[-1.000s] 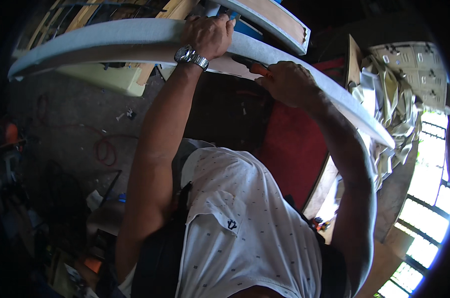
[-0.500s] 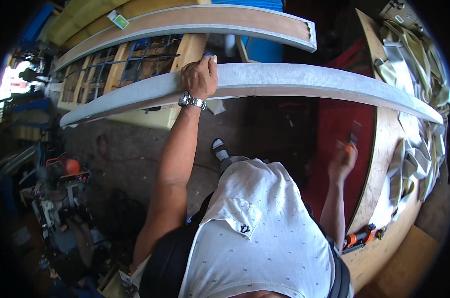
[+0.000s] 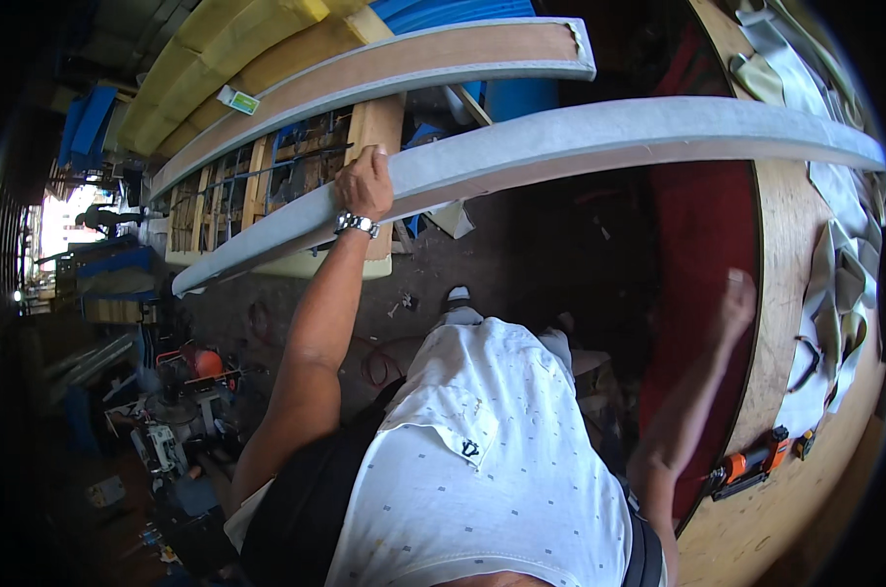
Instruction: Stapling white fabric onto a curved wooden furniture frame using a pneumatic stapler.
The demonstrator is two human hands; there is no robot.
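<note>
My left hand (image 3: 364,183), with a metal wristwatch above it, is closed around a long curved board (image 3: 560,127) covered in pale grey cloth. The board arcs across the view, its left end low and its right end over the wooden bench at the right. My right hand (image 3: 734,308) is apart from the board, over a red surface (image 3: 702,235) next to the bench. Motion blurs its fingers, and no tool shows in it.
A similar cloth-edged curved board (image 3: 384,73) lies on a slatted wooden frame (image 3: 257,181) at the far left. On the plywood bench (image 3: 785,254) rest pale fabric strips (image 3: 839,284) and an orange-black nail gun (image 3: 751,465). Machinery (image 3: 183,411) stands at left.
The curved board has tilted, its left end lower and right end higher. My right hand has moved right; the orange-handled tool it held no longer shows. The view has shifted.
</note>
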